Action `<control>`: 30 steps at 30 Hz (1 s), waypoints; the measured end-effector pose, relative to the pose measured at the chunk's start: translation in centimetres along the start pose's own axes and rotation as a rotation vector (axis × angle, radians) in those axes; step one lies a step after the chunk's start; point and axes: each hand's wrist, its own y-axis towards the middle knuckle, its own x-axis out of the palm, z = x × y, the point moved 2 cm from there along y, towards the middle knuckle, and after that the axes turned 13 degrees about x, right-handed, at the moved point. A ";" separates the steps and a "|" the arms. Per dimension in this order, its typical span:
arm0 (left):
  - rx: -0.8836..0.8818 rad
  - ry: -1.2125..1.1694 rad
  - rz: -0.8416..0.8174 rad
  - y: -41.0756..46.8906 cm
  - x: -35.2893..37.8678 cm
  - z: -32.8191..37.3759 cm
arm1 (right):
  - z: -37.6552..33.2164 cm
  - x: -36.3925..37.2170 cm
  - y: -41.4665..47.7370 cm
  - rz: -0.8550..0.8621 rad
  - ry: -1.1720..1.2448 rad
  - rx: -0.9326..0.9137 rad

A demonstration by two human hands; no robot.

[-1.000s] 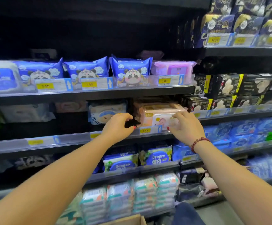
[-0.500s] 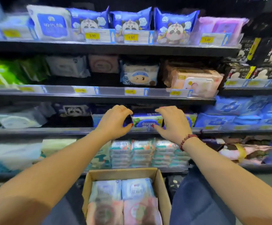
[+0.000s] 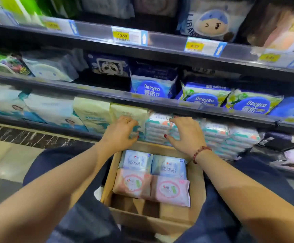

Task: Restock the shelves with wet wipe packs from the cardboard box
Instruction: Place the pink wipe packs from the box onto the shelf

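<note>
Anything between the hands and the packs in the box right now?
Nothing visible. The cardboard box is open on top, with two blue packs and two pink packs lying uncovered. The left hand and right hand are up at the stacked packs on the bottom shelf, beyond the box's far edge.

Matt brown cardboard box (image 3: pixel 196 193); glossy soft plastic wipe packs (image 3: pixel 170 190); smooth dark metal shelf edge (image 3: pixel 90 91); shiny plastic price tag (image 3: pixel 129 35); polished stone floor (image 3: pixel 9 155).

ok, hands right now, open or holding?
Left hand: fingers curled against the stacked packs; grip cannot be told.
Right hand: open, fingers spread, holding nothing.
</note>
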 end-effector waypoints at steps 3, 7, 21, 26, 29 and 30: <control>-0.057 -0.044 -0.060 -1.1 3.3 -1.3 | 0.3 3.6 0.0 -0.091 0.001 0.037; -0.165 -0.084 -0.185 -2.4 8.0 -2.9 | 0.9 8.3 -0.7 -0.216 0.004 0.094; -0.767 -0.519 -0.259 -10.2 22.7 -3.7 | 3.2 23.1 -7.2 -0.730 0.114 0.471; -0.960 -0.660 -0.330 -11.5 24.8 -4.0 | 3.1 26.2 -9.0 -0.871 0.241 0.649; -1.021 -0.694 -0.380 -11.7 25.7 -4.3 | 2.4 27.2 -8.9 -0.863 0.322 0.743; -1.025 -0.700 -0.382 -11.6 26.0 -4.3 | 2.2 27.6 -8.8 -0.865 0.340 0.750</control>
